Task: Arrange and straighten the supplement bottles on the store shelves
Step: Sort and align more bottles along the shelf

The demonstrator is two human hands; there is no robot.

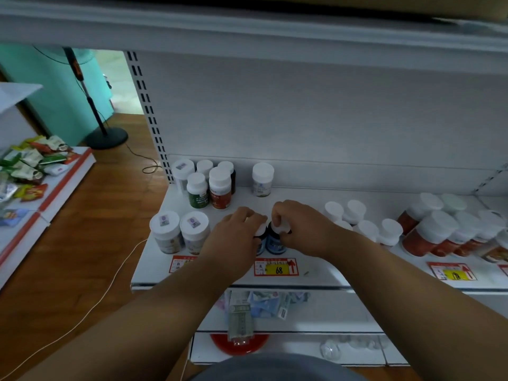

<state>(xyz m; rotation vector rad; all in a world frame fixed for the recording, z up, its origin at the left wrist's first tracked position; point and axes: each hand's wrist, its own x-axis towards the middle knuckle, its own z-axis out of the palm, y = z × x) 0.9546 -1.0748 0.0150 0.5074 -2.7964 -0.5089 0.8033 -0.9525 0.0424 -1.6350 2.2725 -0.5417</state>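
Fingers (277, 215) of both hands gripping white caps, two blue bottles (275, 243) half hidden, labels unreadable

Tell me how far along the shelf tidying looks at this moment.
Partly done. The left group of white-capped bottles and the two large jars stand upright. In hand: the left hand and right hand each grip a blue-labelled bottle by the 68 price tag. Left: the tilted red bottles on the right.

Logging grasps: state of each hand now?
Left hand: closed on a dark white-capped bottle.
Right hand: closed on a blue-labelled white-capped bottle.
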